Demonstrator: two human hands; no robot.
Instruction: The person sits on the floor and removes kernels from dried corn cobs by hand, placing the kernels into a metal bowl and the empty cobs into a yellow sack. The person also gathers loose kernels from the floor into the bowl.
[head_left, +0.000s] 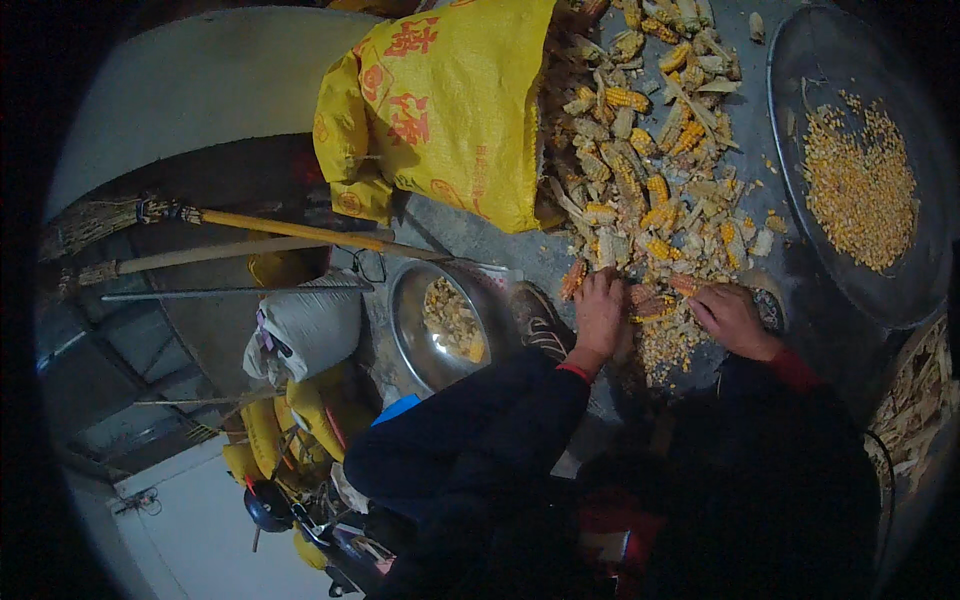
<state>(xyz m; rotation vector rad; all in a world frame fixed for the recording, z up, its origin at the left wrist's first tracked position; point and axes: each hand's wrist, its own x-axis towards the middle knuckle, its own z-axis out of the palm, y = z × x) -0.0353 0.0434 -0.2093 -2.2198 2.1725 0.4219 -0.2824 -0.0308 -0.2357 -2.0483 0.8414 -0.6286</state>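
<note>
My left hand (601, 309) is curled palm-down over the near edge of a heap of corn cobs (626, 169). A reddish cob (574, 279) pokes out beside its fingers, and the palm side is hidden. My right hand (726, 319) has its fingers closed around the end of another reddish corn cob (683, 284). Between the hands lies a partly stripped cob (654, 307) with yellow kernels left on it. Loose kernels (667, 349) are scattered on the floor just below.
A large metal basin (832, 266) holding shelled kernels stands at the right. A yellow woven sack (450, 105) lies open towards the heap. To the left are a steel bowl (405, 337) with corn pieces, a broom (300, 229) and a white sack (322, 330). My shoe (538, 319) is beside the heap.
</note>
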